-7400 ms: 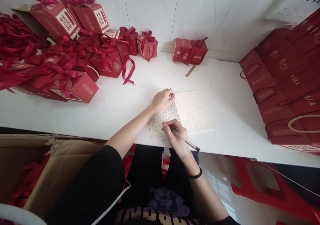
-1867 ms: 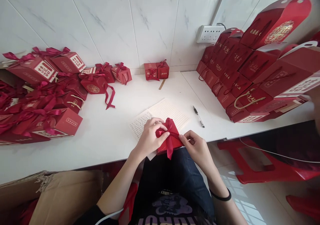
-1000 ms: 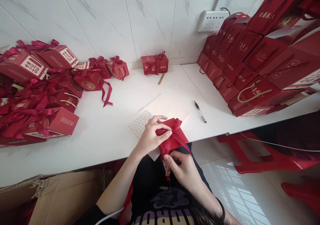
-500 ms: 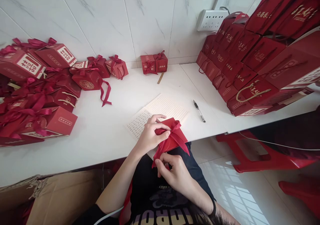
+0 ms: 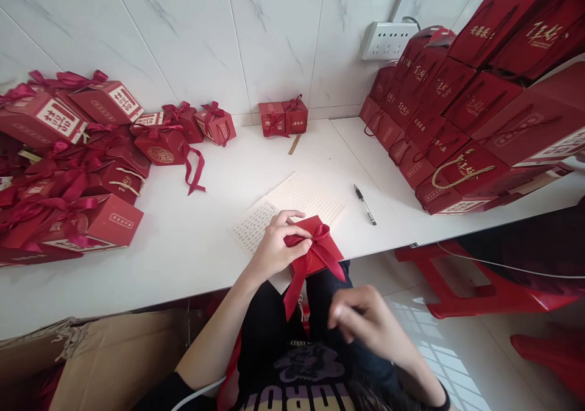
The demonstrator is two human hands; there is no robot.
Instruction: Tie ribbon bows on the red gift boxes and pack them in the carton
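Observation:
A small red gift box (image 5: 299,266) with a red ribbon bow (image 5: 320,235) on top sits at the table's front edge, partly over my lap. My left hand (image 5: 286,240) pinches the bow's left loop between thumb and fingers and rests on the box. One ribbon tail (image 5: 295,286) hangs loose down the near side, the other (image 5: 333,262) slants to the right. My right hand (image 5: 363,319) is in the air to the right of the box, apart from the ribbon. Its fingers are curled in, somewhat blurred, and nothing shows in them.
Ribboned red boxes (image 5: 107,216) are heaped at the left. Stacked red boxes with cord handles (image 5: 439,118) stand at the right. A lined notebook (image 5: 311,197) lies under my left hand, a pen (image 5: 364,203) beside it. A cardboard carton (image 5: 123,356) is below the table.
My right hand has let go of the ribbon tail and moved right, away from the box. The tail now hangs free. My left hand stays on the bow.

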